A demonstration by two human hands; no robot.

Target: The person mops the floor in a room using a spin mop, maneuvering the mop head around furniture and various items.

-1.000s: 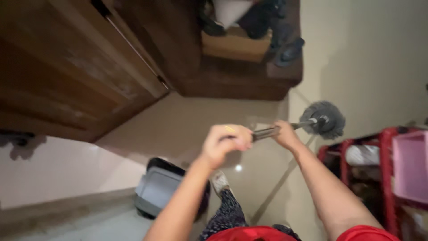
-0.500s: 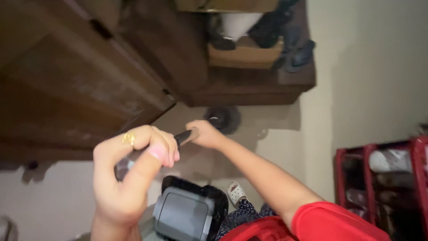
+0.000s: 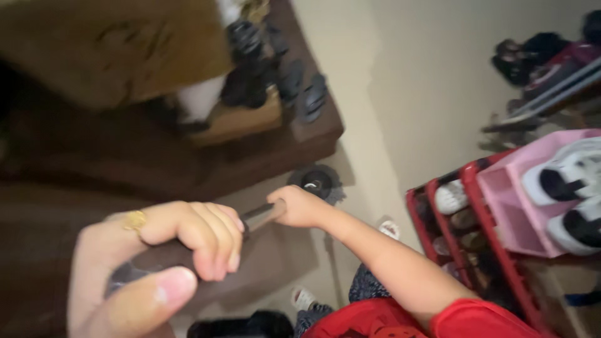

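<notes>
Both fists wrapped tight round a long handle (image 3: 188, 247): left hand (image 3: 156, 263) near, at the top end, right hand (image 3: 299, 206) farther down. Round mop head (image 3: 316, 183) on the pale floor (image 3: 388, 94), just beside the dark wooden step (image 3: 275, 147). Could well snag on that step or knock the red shoe rack (image 3: 476, 200) to the right, given the tight space.

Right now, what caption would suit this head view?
Both hands, left hand and right hand, grip a long dark mop handle beside a red metal shoe rack.
</notes>
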